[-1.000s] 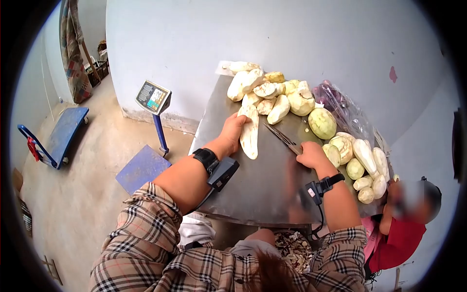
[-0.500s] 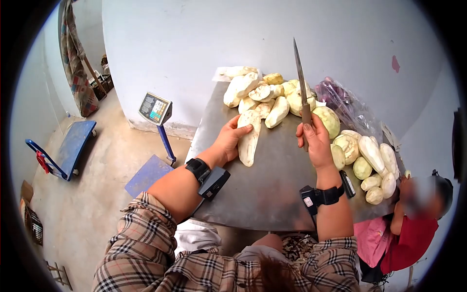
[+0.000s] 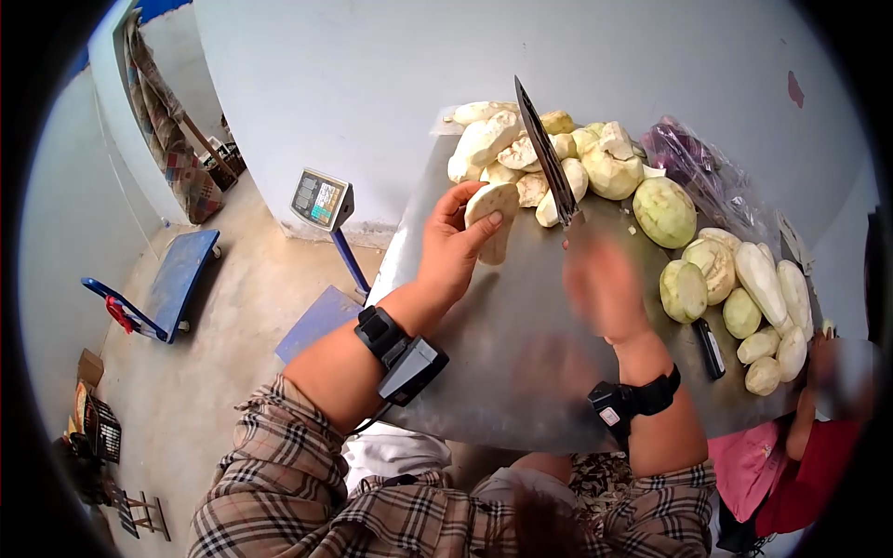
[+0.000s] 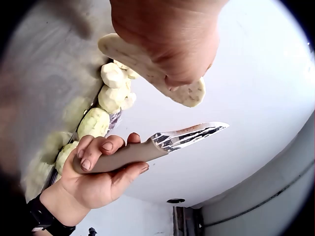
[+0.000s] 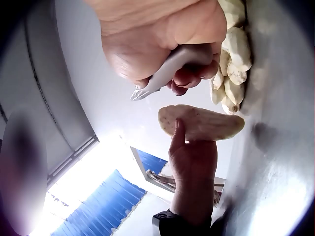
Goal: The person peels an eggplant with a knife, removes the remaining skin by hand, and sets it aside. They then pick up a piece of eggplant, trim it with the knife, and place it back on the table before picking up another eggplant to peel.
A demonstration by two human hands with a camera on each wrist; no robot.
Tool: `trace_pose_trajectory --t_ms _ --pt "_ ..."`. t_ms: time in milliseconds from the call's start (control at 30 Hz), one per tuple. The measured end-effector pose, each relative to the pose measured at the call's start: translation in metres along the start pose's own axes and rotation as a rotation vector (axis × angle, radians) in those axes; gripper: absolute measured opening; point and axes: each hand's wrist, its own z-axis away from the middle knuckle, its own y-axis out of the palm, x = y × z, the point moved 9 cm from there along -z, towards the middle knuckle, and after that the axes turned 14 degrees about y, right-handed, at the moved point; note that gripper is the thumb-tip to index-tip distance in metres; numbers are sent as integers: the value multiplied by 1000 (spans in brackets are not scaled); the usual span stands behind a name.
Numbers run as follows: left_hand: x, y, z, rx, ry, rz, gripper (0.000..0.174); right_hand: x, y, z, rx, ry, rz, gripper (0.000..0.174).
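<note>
My left hand (image 3: 451,246) grips a long, pale peeled eggplant (image 3: 499,209), thumb on the near face and fingers behind. In the right wrist view the eggplant (image 5: 214,124) is raised beside the tabletop. My right hand (image 3: 605,284), blurred in the head view, holds a kitchen knife (image 3: 547,149) with its blade pointing up and away. The left wrist view shows fingers curled round the knife's grey-brown handle (image 4: 123,158), and wet marks along the blade (image 4: 192,136). The blade stands to the right of the eggplant, apart from it.
Peeled eggplants (image 3: 484,144) are heaped along the far edge of the metal table (image 3: 502,372), with more (image 3: 763,279) at the right. Behind lies a plastic bag (image 3: 698,163) of purple ones. A scale (image 3: 321,200) and a blue trolley (image 3: 181,279) stand left; a person in red (image 3: 819,474) sits right.
My right hand has raised the knife from low over the table to upright, then tipped it leftward toward the eggplant. My left hand has lifted and tilted the eggplant. The head view has shifted.
</note>
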Motion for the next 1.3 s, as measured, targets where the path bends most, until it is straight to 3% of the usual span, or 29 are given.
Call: trace_pose_trajectory --t_ms 67,133,200,267,467,667,767,867,967,1300 --pt "-2 -1 -1 -5 21 -14 41 -1 3 2 -25 -29 -38 27" --pt "-5 1 0 -10 3 -31 41 12 8 8 -104 -154 237 27" --pt "-3 -1 1 -13 -4 -40 41 10 9 9 -118 -153 285 27" --pt "-1 -5 0 -20 -7 -44 41 -2 8 6 -65 -21 104 27" --pt "-18 -8 -6 3 45 -226 40 11 17 13 -69 7 218 27" --pt "-21 -12 -9 27 65 -304 37 25 16 15 -223 -145 461 25" --pt "-23 -13 -11 35 79 -344 35 20 15 14 -195 -115 397 23" --pt "-25 -15 -12 35 88 -386 33 33 17 19 -282 -272 567 21" --pt "-24 -16 -13 8 128 -367 29 27 15 21 -243 -252 383 22" --pt "-28 -19 -16 -15 155 -422 25 46 25 32 -320 -383 565 26"
